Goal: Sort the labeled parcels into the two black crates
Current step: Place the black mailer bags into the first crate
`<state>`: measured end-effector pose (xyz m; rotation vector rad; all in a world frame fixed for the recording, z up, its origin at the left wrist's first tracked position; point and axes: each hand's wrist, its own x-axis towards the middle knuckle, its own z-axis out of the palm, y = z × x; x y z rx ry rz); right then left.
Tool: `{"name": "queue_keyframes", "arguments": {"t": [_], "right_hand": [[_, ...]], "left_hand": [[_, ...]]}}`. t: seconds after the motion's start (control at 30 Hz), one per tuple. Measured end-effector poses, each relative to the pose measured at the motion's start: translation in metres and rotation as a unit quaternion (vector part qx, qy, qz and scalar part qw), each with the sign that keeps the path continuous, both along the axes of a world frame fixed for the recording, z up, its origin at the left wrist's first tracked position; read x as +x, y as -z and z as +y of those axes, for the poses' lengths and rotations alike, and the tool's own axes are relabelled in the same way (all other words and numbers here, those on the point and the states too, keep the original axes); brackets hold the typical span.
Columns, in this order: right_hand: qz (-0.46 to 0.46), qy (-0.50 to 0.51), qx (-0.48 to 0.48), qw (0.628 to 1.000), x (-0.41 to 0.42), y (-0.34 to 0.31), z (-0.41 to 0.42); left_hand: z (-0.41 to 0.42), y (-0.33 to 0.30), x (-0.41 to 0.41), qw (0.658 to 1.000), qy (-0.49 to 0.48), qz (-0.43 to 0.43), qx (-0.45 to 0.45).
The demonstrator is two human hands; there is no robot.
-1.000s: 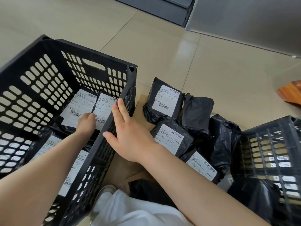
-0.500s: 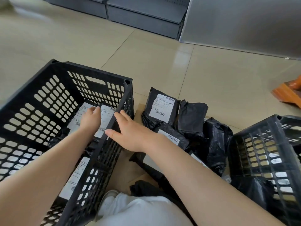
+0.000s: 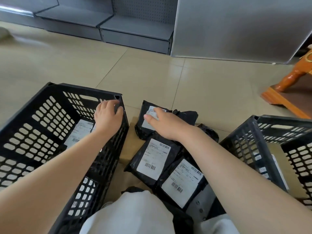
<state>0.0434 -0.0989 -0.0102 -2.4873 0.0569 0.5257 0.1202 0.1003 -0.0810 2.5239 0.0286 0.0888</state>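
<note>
Left hand (image 3: 108, 115) grips far right corner of left crate (image 3: 50, 92); right hand (image 3: 166, 123) lies flat, fingers relaxed, on far parcel (image 3: 143, 119); right crate (image 3: 253, 132) untouched.

Grey shelving (image 3: 135, 29), orange wooden furniture leg (image 3: 293, 76)

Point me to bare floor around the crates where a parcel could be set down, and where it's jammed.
Free: the tiles beyond the left crate and the parcel pile, out to the grey shelving. Crowded: the gap between the left crate and the right crate, packed with parcels on cardboard, the right hand over them. The left hand grips the left crate's corner.
</note>
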Motion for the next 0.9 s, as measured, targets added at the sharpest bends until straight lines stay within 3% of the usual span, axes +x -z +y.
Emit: {"name": "queue_keyframes", "arguments": {"t": [0.23,0.33,0.47,0.6,0.7,0.9], "right_hand": [[-0.013,0.106,0.054,0.993,-0.033,0.009,-0.067],[-0.002,0.137,0.068,0.988,-0.043,0.011,-0.083],[0.005,0.151,0.080,0.985,-0.045,0.017,-0.092],[0.026,0.145,0.067,0.987,-0.043,0.025,-0.098],[0.042,0.146,0.065,0.986,-0.041,0.033,-0.102],[0.052,0.145,0.073,0.985,-0.038,0.042,-0.104]], "left_hand": [[-0.033,0.020,-0.037,0.996,0.046,0.062,0.041],[-0.039,0.036,-0.050,0.987,0.061,0.140,0.044],[-0.047,0.059,-0.070,0.963,0.035,0.264,-0.025],[-0.036,0.089,-0.091,0.929,0.043,0.368,0.012],[-0.025,0.108,-0.096,0.916,0.028,0.397,0.041],[-0.031,0.120,-0.097,0.919,0.006,0.395,-0.006]]}}
